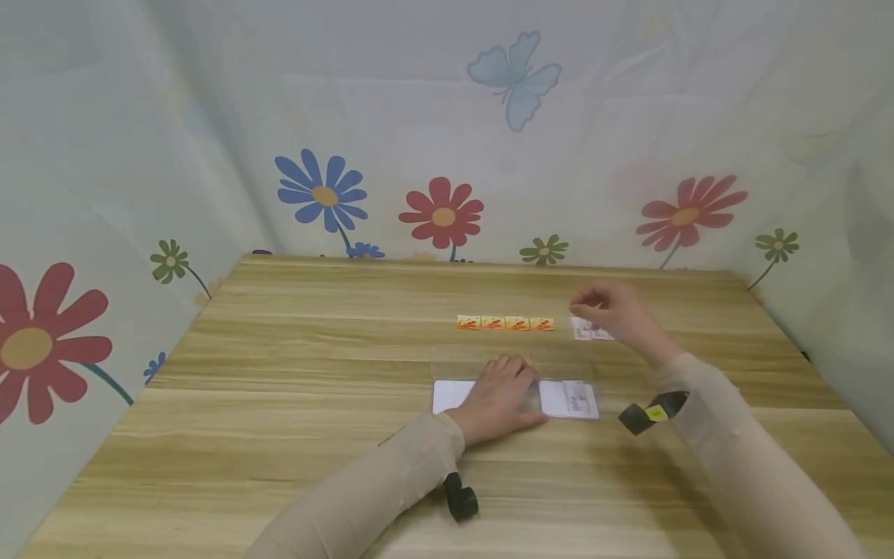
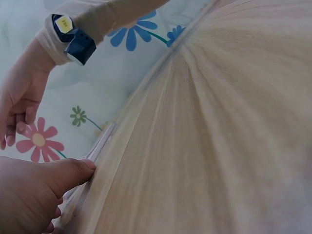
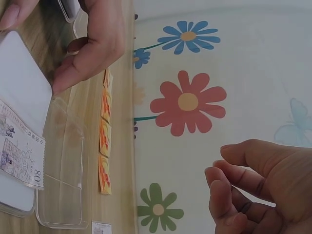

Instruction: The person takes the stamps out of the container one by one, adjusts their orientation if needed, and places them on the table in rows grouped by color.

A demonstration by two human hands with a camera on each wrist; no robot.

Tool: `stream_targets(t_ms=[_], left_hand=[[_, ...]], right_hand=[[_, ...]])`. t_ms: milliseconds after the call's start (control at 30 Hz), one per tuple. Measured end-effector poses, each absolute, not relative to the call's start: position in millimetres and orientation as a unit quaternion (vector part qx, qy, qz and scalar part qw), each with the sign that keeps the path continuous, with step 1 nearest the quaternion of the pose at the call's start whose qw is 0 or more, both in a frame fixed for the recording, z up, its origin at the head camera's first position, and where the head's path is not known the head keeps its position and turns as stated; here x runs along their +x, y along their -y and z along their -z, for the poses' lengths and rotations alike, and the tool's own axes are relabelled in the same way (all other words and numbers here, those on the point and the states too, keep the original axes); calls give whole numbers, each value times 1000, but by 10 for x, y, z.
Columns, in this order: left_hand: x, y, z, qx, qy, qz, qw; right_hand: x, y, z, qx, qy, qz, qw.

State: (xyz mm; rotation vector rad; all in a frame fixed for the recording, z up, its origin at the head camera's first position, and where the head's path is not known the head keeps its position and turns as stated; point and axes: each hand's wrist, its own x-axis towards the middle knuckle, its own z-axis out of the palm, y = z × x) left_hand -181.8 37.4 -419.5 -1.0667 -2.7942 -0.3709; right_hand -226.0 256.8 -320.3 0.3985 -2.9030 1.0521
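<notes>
A flat white case (image 1: 552, 397) with its clear lid (image 3: 61, 195) folded back lies on the table. My left hand (image 1: 499, 396) holds it across the middle, thumb at the near edge and fingers at the far edge. A pale printed postage stamp (image 3: 22, 156) marked 80 lies on the case's right part. At the back right, my right hand (image 1: 618, 314) hovers over more pale stamps (image 1: 581, 329), partly covering them from the head camera. Its fingers (image 3: 222, 195) are loosely bent, thumb apart from them, and nothing shows between them.
Several orange-yellow stamps (image 1: 493, 323) lie in a row behind the case, left of the pale ones. The wooden table (image 1: 293, 349) ends at a flower-printed cloth (image 1: 391, 116) behind and at the sides. Each wrist carries a small black camera (image 1: 461, 497).
</notes>
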Motion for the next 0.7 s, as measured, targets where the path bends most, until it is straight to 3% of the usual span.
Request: stream_targets(t_ms=[367,700], left_hand=[[-1813,-368,4187,-353,925,125,59],[-1815,-361,4191,-355,925,125,58]], right_hand=[[-2140,-2613,3242,148,929,-338,37],[-1994,-2632,3267,147,923,-355,24]])
